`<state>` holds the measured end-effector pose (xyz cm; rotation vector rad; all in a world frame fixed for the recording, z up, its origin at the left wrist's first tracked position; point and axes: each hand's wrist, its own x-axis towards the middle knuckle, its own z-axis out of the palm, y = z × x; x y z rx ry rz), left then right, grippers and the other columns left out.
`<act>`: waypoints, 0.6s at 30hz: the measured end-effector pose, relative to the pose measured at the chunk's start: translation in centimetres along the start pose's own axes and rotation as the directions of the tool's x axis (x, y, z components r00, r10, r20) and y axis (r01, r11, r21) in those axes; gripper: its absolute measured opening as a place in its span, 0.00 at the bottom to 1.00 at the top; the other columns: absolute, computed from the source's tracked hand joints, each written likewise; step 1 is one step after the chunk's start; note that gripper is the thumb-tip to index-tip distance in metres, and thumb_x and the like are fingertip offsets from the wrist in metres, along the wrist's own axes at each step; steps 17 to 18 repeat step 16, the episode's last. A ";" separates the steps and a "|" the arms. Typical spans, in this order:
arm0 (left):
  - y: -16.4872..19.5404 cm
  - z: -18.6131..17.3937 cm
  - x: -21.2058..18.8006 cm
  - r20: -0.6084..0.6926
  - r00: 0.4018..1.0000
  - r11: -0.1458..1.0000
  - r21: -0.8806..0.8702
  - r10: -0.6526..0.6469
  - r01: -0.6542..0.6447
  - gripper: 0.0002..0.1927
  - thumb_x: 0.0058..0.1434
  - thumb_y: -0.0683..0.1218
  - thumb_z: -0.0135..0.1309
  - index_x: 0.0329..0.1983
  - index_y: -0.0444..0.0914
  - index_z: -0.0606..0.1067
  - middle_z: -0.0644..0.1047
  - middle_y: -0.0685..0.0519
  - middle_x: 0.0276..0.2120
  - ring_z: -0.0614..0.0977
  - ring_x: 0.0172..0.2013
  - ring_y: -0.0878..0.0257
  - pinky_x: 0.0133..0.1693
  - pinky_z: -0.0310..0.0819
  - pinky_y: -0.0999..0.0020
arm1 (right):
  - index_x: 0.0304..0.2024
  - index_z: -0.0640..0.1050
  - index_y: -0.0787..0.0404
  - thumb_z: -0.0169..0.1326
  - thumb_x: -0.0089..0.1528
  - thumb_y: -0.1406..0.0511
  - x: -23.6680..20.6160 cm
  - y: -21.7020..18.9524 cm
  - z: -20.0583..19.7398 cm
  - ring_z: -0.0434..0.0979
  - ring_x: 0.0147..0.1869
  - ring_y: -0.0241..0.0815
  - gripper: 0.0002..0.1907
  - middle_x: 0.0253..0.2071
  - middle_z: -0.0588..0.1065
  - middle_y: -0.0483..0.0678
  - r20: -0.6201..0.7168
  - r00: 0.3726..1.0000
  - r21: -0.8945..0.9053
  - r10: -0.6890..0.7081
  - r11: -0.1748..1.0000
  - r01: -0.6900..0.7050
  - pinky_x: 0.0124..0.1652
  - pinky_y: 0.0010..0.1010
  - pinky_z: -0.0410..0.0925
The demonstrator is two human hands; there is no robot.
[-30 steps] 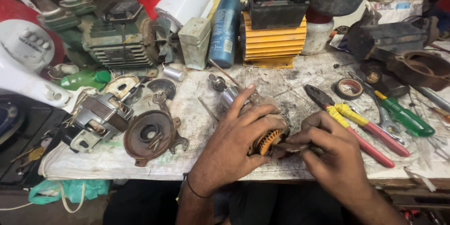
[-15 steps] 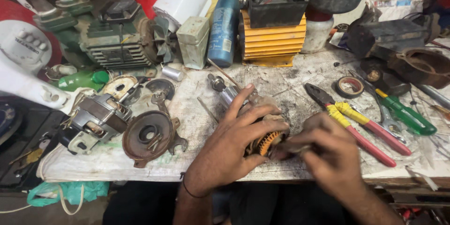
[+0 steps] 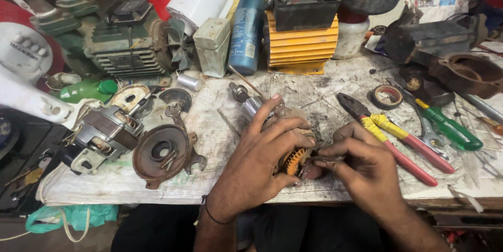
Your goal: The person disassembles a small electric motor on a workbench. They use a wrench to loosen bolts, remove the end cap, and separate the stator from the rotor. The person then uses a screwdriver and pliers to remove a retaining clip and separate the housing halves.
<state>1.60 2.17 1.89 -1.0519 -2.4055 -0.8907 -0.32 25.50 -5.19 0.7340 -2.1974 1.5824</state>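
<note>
At the bench's 6 o'clock edge, the left hand (image 3: 262, 157) grips a motor rotor (image 3: 272, 136). The right hand (image 3: 361, 170) pinches a small tool (image 3: 319, 161) against its orange end; pliers (image 3: 387, 136) lie at 3 o'clock

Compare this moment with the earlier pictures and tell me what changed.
Very little. The left hand keeps its grip on the motor rotor, and the right hand stays pressed against its orange end, its fingers shifting only slightly. The pliers, green screwdriver and rusty motor cover have not moved.
</note>
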 end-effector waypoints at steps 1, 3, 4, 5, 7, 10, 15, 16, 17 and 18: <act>0.0 0.0 -0.1 0.002 1.000 1.000 0.002 -0.003 0.003 0.36 0.37 0.42 0.74 0.52 0.43 0.74 0.72 0.52 0.62 0.59 0.73 0.43 0.74 0.46 0.43 | 0.34 0.82 0.67 0.58 0.48 0.80 0.0 0.0 -0.1 0.77 0.43 0.37 0.13 0.38 0.73 0.48 0.027 1.000 -0.014 -0.015 1.000 0.016 0.40 0.25 0.71; 0.1 -0.1 -0.1 0.006 1.000 1.000 0.014 -0.003 0.003 0.38 0.37 0.43 0.74 0.55 0.44 0.74 0.72 0.52 0.63 0.58 0.73 0.42 0.74 0.47 0.42 | 0.34 0.82 0.67 0.55 0.46 0.81 0.2 -0.1 -0.2 0.78 0.44 0.37 0.15 0.39 0.74 0.47 0.078 0.996 -0.038 -0.052 0.998 0.055 0.41 0.24 0.71; 0.0 -0.3 -0.1 0.012 1.000 1.000 0.009 -0.001 0.001 0.39 0.38 0.42 0.74 0.57 0.44 0.74 0.71 0.52 0.63 0.57 0.73 0.41 0.73 0.48 0.43 | 0.34 0.82 0.67 0.58 0.48 0.80 0.4 -0.1 -0.1 0.77 0.43 0.37 0.12 0.39 0.74 0.47 0.024 0.999 -0.037 -0.043 0.998 0.044 0.40 0.24 0.70; 0.0 -0.4 -0.2 0.019 1.000 1.000 0.000 -0.003 0.003 0.40 0.38 0.42 0.73 0.59 0.44 0.74 0.71 0.51 0.63 0.56 0.73 0.40 0.72 0.49 0.43 | 0.33 0.81 0.67 0.61 0.49 0.79 0.4 -0.1 0.1 0.76 0.43 0.37 0.11 0.39 0.73 0.47 -0.026 0.999 -0.037 -0.029 0.999 0.028 0.39 0.24 0.69; 0.0 -0.2 -0.6 0.034 0.999 0.999 -0.032 -0.006 0.007 0.42 0.39 0.41 0.73 0.61 0.45 0.74 0.71 0.51 0.63 0.56 0.73 0.39 0.71 0.50 0.43 | 0.33 0.81 0.68 0.62 0.50 0.79 -0.2 -0.1 -0.1 0.76 0.43 0.37 0.09 0.39 0.73 0.48 -0.018 1.000 0.008 -0.004 1.000 0.004 0.40 0.25 0.70; -0.2 -0.7 -0.3 0.036 0.999 0.999 -0.032 0.014 -0.013 0.40 0.39 0.40 0.72 0.60 0.46 0.75 0.71 0.51 0.64 0.56 0.74 0.40 0.72 0.50 0.42 | 0.33 0.80 0.69 0.59 0.50 0.80 0.2 0.1 -0.2 0.77 0.43 0.38 0.09 0.39 0.73 0.48 0.035 0.999 0.093 -0.003 0.996 0.000 0.41 0.25 0.72; -0.4 -0.1 -0.4 0.010 1.000 1.000 -0.029 0.013 -0.012 0.38 0.40 0.42 0.73 0.57 0.47 0.75 0.73 0.53 0.64 0.58 0.75 0.42 0.71 0.48 0.44 | 0.34 0.79 0.68 0.53 0.49 0.82 -0.8 1.7 -0.7 0.79 0.46 0.38 0.13 0.39 0.74 0.48 0.126 0.991 0.057 -0.035 0.998 0.028 0.44 0.25 0.73; -0.5 -0.4 -0.3 0.011 1.000 1.000 -0.020 0.016 -0.016 0.38 0.40 0.42 0.73 0.57 0.47 0.75 0.73 0.53 0.64 0.58 0.75 0.42 0.71 0.48 0.44 | 0.34 0.79 0.68 0.53 0.49 0.82 1.3 2.8 -1.5 0.79 0.46 0.38 0.13 0.39 0.74 0.48 0.121 0.992 0.062 -0.042 0.997 0.035 0.44 0.25 0.73; -0.5 -0.4 -0.3 0.011 1.000 1.000 -0.020 0.016 -0.016 0.38 0.40 0.42 0.73 0.57 0.47 0.75 0.73 0.53 0.64 0.58 0.75 0.42 0.71 0.48 0.44 | 0.34 0.79 0.68 0.53 0.49 0.82 1.3 2.8 -1.5 0.79 0.46 0.38 0.13 0.39 0.74 0.48 0.121 0.992 0.062 -0.042 0.997 0.035 0.44 0.25 0.73; -0.5 -0.4 -0.3 0.011 1.000 1.000 -0.020 0.016 -0.016 0.38 0.40 0.42 0.73 0.57 0.47 0.75 0.73 0.53 0.64 0.58 0.75 0.42 0.71 0.48 0.44 | 0.34 0.79 0.68 0.53 0.49 0.82 1.3 2.8 -1.5 0.79 0.46 0.38 0.13 0.39 0.74 0.48 0.121 0.992 0.062 -0.042 0.997 0.035 0.44 0.25 0.73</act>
